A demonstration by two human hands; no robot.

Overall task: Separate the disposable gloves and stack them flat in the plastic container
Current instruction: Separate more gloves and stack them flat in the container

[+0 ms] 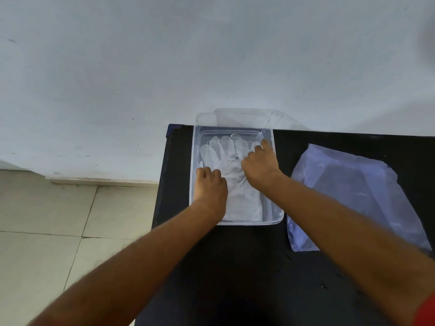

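Observation:
A clear plastic container [277, 215] stands at the back left of a black table. White disposable gloves [226, 151] lie flat inside it, fingers pointing away from me. My left hand [210, 184] rests on the gloves' left side with its fingers curled down. My right hand [259, 165] presses on the gloves' right side, its forefinger stretched along the container's right wall. Both hands cover part of the gloves, and whether either pinches the material is hidden.
A bluish plastic bag [353, 196] lies flat on the black table [235, 267] to the right of the container. The container's clear lid [244, 116] leans behind it against the pale wall. Tiled floor [58, 220] lies to the left of the table's edge.

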